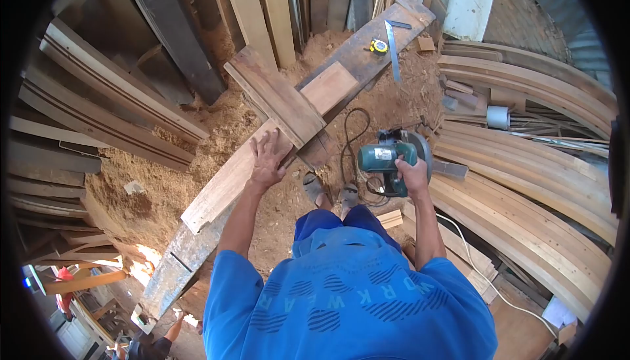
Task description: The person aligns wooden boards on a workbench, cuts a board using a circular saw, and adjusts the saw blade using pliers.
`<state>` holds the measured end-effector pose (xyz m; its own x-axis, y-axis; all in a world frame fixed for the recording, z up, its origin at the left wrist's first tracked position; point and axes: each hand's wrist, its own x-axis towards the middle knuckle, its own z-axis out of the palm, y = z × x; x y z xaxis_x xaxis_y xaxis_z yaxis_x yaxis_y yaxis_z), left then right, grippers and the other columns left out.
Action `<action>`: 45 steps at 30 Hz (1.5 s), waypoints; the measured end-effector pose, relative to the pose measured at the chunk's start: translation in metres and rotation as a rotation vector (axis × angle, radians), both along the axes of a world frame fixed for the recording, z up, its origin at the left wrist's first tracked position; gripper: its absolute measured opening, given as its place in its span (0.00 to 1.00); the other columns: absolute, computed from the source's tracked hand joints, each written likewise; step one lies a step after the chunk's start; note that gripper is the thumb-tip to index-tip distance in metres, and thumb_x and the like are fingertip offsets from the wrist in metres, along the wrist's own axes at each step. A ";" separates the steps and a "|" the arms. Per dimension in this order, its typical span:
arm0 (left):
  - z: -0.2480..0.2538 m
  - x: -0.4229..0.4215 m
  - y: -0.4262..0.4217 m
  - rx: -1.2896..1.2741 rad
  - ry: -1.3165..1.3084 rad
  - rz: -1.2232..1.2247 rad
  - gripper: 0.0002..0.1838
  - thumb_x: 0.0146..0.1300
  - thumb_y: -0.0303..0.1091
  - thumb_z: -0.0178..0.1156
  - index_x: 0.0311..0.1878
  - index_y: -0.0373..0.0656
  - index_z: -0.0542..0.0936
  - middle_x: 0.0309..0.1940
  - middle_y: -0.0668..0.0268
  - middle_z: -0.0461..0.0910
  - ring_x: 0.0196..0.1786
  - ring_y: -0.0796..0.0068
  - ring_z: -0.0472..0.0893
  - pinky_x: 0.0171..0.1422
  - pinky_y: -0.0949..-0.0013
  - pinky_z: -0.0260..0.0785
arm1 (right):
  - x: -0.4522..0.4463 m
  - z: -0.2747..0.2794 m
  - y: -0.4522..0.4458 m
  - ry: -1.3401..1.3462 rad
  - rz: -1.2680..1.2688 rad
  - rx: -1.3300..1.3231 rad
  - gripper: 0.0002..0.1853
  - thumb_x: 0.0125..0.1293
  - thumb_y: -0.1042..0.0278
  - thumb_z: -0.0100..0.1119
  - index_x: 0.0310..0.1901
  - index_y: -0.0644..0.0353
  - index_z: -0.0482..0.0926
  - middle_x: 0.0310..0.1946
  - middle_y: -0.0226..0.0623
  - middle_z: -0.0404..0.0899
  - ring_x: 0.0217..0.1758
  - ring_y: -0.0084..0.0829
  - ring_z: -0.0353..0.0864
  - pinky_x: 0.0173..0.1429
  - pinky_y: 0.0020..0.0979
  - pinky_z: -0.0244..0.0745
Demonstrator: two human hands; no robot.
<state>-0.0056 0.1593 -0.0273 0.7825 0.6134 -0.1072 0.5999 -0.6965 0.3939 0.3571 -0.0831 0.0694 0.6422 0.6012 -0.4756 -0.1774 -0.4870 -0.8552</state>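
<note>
One pale board (226, 186) lay lengthwise on the low plank desk (354, 42), short of the desk's near end, with a brown plank (279, 94) set across it and reaching out past the desk's left edge. The left hand (266, 163) rested on the pale board just beside the brown plank, its grip open, fingers spread. Beyond the desk's right edge, well apart from the board, the right hand (412, 175) had its grip closed around the handle of a green circular saw (378, 157). Toward the desk's far end lay a yellow tape measure (378, 46) and a metal square (392, 48), whose blade jutted over the right edge. Sawdust (131, 206) covered the floor, curved boards (525, 189) were stacked on the right, and another person (149, 348) worked near the desk's near end.
</note>
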 end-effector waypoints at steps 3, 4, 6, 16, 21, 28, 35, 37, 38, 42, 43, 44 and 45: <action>0.000 0.000 -0.001 -0.002 0.001 0.001 0.41 0.45 0.35 0.72 0.70 0.66 0.79 0.85 0.53 0.48 0.84 0.42 0.49 0.84 0.27 0.29 | -0.004 0.025 0.011 -0.006 0.014 0.060 0.09 0.63 0.71 0.69 0.41 0.63 0.80 0.26 0.26 0.76 0.23 0.18 0.73 0.28 0.25 0.70; 0.000 0.001 0.000 -0.006 -0.004 0.005 0.41 0.45 0.35 0.72 0.69 0.66 0.79 0.85 0.53 0.48 0.84 0.41 0.49 0.84 0.27 0.29 | -0.007 0.033 0.015 -0.003 0.016 0.067 0.10 0.63 0.71 0.69 0.42 0.63 0.80 0.26 0.26 0.76 0.23 0.17 0.73 0.28 0.24 0.69; 0.001 0.001 0.002 -0.016 -0.002 0.000 0.40 0.45 0.35 0.72 0.69 0.65 0.80 0.85 0.53 0.49 0.84 0.41 0.49 0.84 0.28 0.29 | -0.010 0.045 0.021 -0.005 0.031 0.081 0.11 0.62 0.72 0.70 0.43 0.64 0.80 0.26 0.26 0.76 0.24 0.17 0.73 0.28 0.24 0.69; -0.001 0.001 0.001 -0.004 0.002 0.011 0.40 0.45 0.35 0.70 0.69 0.65 0.80 0.85 0.54 0.49 0.84 0.41 0.48 0.84 0.27 0.29 | -0.036 0.084 0.046 -0.083 0.260 0.054 0.16 0.62 0.73 0.70 0.51 0.66 0.81 0.35 0.28 0.81 0.36 0.18 0.77 0.43 0.25 0.75; 0.000 0.002 0.000 -0.014 -0.004 0.015 0.40 0.45 0.35 0.69 0.69 0.66 0.80 0.84 0.54 0.50 0.84 0.42 0.48 0.84 0.27 0.28 | -0.054 0.097 0.069 -0.078 0.387 0.079 0.21 0.62 0.75 0.69 0.57 0.66 0.82 0.44 0.31 0.85 0.48 0.21 0.79 0.58 0.29 0.76; 0.001 0.000 0.001 -0.049 -0.025 0.034 0.40 0.46 0.35 0.70 0.69 0.67 0.79 0.84 0.55 0.50 0.84 0.43 0.49 0.85 0.29 0.26 | -0.076 0.094 0.094 -0.083 0.472 0.123 0.21 0.62 0.74 0.69 0.58 0.67 0.81 0.46 0.34 0.87 0.48 0.23 0.81 0.60 0.30 0.76; 0.001 0.000 -0.002 -0.060 -0.037 0.055 0.43 0.45 0.34 0.70 0.70 0.68 0.78 0.85 0.56 0.50 0.84 0.44 0.49 0.85 0.30 0.25 | -0.088 0.086 0.111 -0.152 0.571 0.090 0.22 0.62 0.73 0.68 0.57 0.70 0.81 0.45 0.40 0.87 0.47 0.26 0.83 0.58 0.32 0.78; -0.008 -0.001 -0.002 -0.009 -0.085 0.056 0.44 0.44 0.33 0.70 0.71 0.69 0.77 0.85 0.57 0.50 0.84 0.44 0.49 0.85 0.30 0.25 | -0.089 0.073 0.114 -0.144 0.588 0.115 0.22 0.61 0.71 0.68 0.57 0.70 0.80 0.44 0.44 0.88 0.46 0.30 0.84 0.58 0.34 0.78; -0.012 -0.001 -0.001 -0.014 -0.071 0.051 0.44 0.45 0.33 0.70 0.71 0.69 0.77 0.85 0.56 0.50 0.84 0.44 0.49 0.85 0.30 0.25 | -0.090 0.071 0.115 -0.191 0.591 0.093 0.22 0.61 0.70 0.68 0.56 0.70 0.81 0.43 0.46 0.88 0.46 0.32 0.85 0.57 0.35 0.78; -0.004 0.004 0.001 -0.022 -0.016 0.056 0.43 0.46 0.34 0.70 0.72 0.70 0.76 0.84 0.56 0.51 0.84 0.43 0.50 0.85 0.29 0.28 | -0.088 0.059 0.116 -0.316 0.666 -0.007 0.20 0.60 0.68 0.68 0.53 0.70 0.82 0.41 0.53 0.87 0.46 0.45 0.87 0.57 0.40 0.79; -0.002 0.002 -0.003 -0.020 -0.002 0.058 0.43 0.47 0.35 0.71 0.72 0.71 0.76 0.84 0.56 0.51 0.84 0.43 0.51 0.85 0.29 0.29 | -0.087 0.054 0.115 -0.332 0.698 -0.035 0.19 0.60 0.68 0.68 0.51 0.69 0.82 0.41 0.54 0.87 0.47 0.48 0.88 0.56 0.42 0.79; -0.003 0.001 -0.008 0.027 0.005 0.076 0.43 0.48 0.36 0.71 0.73 0.69 0.75 0.84 0.55 0.52 0.83 0.43 0.52 0.85 0.29 0.30 | -0.087 0.050 0.115 -0.342 0.720 -0.047 0.19 0.60 0.68 0.68 0.50 0.69 0.82 0.41 0.56 0.87 0.47 0.50 0.88 0.56 0.43 0.79; -0.009 0.005 -0.011 0.080 0.009 0.091 0.43 0.48 0.37 0.71 0.74 0.67 0.74 0.83 0.54 0.52 0.83 0.42 0.52 0.85 0.28 0.31 | -0.084 0.046 0.117 -0.358 0.739 -0.055 0.18 0.60 0.68 0.68 0.49 0.69 0.82 0.41 0.57 0.87 0.48 0.52 0.87 0.56 0.44 0.79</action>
